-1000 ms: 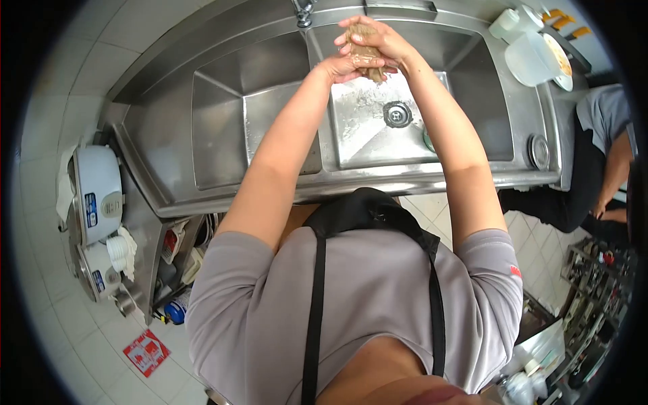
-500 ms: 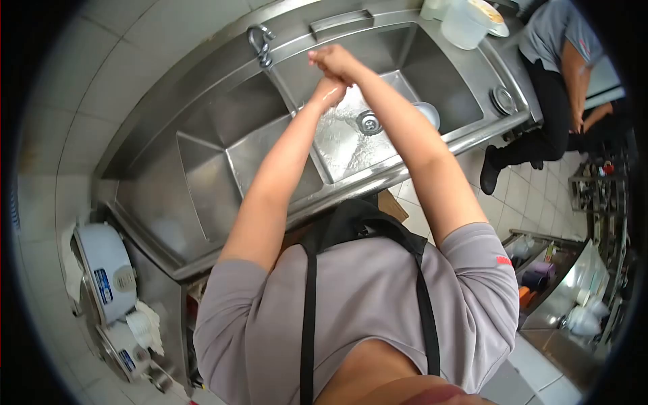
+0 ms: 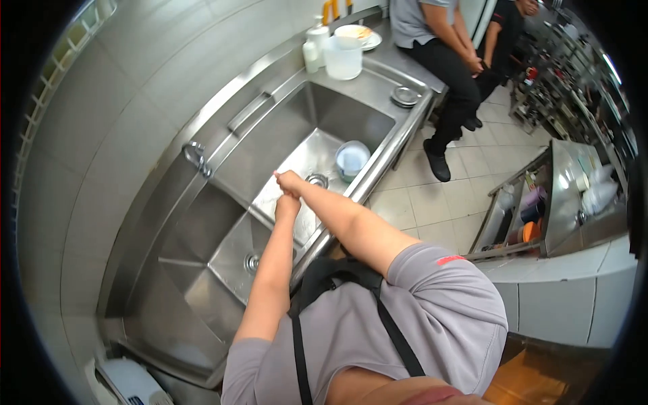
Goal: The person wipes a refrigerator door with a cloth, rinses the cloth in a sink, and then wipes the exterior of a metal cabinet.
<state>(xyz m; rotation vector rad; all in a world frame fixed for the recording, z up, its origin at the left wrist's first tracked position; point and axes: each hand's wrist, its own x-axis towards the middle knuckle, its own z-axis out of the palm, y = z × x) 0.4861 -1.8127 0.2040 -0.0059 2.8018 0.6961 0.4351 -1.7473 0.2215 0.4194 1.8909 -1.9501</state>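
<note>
My two hands are pressed together over the right basin [image 3: 270, 145] of a steel double sink. My right hand [image 3: 289, 181] lies on top, and my left hand [image 3: 287, 204] is closed just beneath it. Both grip the brown cloth seen a second ago; it is almost hidden inside the fingers. The drain [image 3: 316, 180] lies just right of my hands. The tap [image 3: 197, 158] stands on the back rim to their left. A round pale bowl [image 3: 352, 159] sits in the same basin near its front wall.
The left basin [image 3: 202, 290] has its own drain. A white jug [image 3: 343, 59], a bottle [image 3: 311, 54], a plate [image 3: 358, 34] and a metal lid [image 3: 405, 96] sit on the far counter. Two people [image 3: 442, 47] are beyond it. Steel shelves [image 3: 540, 209] stand to the right.
My head has turned, so the sink has swung from straight ahead to the left and the hands look farther away. They stay clasped, now lower in the basin near the drain.
</note>
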